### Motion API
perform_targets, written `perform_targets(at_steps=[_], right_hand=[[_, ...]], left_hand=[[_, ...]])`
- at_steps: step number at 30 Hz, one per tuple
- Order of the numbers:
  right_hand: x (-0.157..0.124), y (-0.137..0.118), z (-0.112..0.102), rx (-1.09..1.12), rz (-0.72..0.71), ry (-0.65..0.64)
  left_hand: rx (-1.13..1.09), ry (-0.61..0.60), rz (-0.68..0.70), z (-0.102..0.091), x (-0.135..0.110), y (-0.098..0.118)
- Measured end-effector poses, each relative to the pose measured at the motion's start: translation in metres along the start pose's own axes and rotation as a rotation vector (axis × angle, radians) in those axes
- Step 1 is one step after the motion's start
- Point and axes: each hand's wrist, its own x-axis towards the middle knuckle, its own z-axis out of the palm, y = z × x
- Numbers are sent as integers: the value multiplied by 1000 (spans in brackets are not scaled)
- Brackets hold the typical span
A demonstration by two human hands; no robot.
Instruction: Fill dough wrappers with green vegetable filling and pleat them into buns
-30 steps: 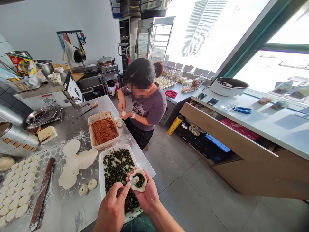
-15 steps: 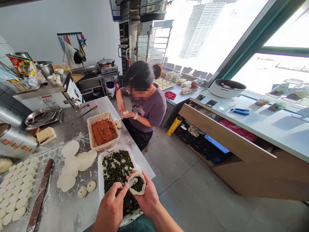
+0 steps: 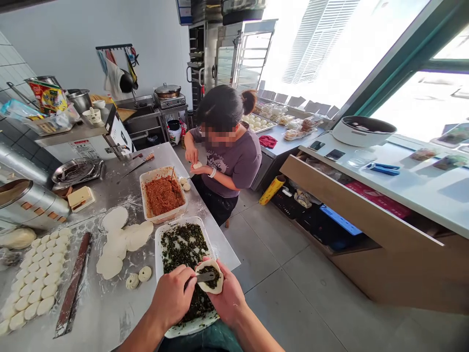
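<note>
My left hand [image 3: 175, 297] is closed around a small flat metal filling spatula [image 3: 204, 277]; its blade rests on dark green filling in a round dough wrapper [image 3: 215, 286]. That wrapper lies cupped in my right hand [image 3: 231, 298], its pale rim curling up around the filling. Below both hands is a white tray [image 3: 158, 254] of chopped green filling [image 3: 183, 247]. Two pleated buns [image 3: 132, 281] sit on the steel table left of the tray, close to several overlapping rolled wrappers [image 3: 116, 244].
Beyond the green tray stands a tub of reddish filling [image 3: 163, 195]. A person [image 3: 230, 156] across the table corner handles dough. Rows of dough pieces [image 3: 40, 274] and a dark rolling pin [image 3: 75, 283] lie left. A counter [image 3: 421, 190] with an open drawer runs along the right.
The spatula blade now shows on the filling, where my left fingers were at the wrapper's edge before. The green filling is spread wider in the wrapper. The view has shifted slightly left.
</note>
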Motion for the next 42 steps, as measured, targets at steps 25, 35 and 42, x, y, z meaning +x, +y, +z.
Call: perform_targets(at_steps=[25, 35, 42], right_hand=[[9, 7, 18, 147, -104, 35], [2, -20, -9, -46, -38, 49], [-7, -29, -64, -34, 30, 68]], left_hand=[[198, 334, 140, 62, -35, -7], [270, 20, -78, 32, -25, -54], [421, -424, -203, 79, -19, -91]])
